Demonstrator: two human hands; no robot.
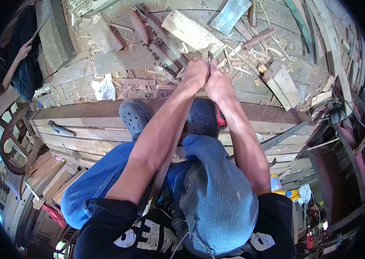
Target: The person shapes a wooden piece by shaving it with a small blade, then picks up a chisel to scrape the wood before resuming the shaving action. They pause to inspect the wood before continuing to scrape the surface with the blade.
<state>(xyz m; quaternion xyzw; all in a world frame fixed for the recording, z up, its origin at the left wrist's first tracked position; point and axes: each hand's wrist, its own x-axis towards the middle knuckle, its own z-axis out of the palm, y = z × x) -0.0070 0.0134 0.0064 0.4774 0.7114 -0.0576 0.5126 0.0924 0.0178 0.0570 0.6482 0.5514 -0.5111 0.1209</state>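
Observation:
Both my arms reach forward over the wooden floor, and my hands meet near the top centre. My left hand [196, 73] is closed, with its fingers wrapped round something mostly hidden. Against it, my right hand [219, 83] is closed too. A small dark blade-like tip [209, 56] shows between and just beyond the hands, beside the near end of a pale wood board [189, 31]. Which hand holds the dark piece cannot be made out. Wood shavings lie around them.
A co-worker's hand [25, 49] holds a thin tool at the upper left. A wood block [282, 84], a bluish plate [230, 16], a white crumpled cloth [104, 88] and scraps lie about. A thick beam [79, 110] crosses before my shoes [203, 117].

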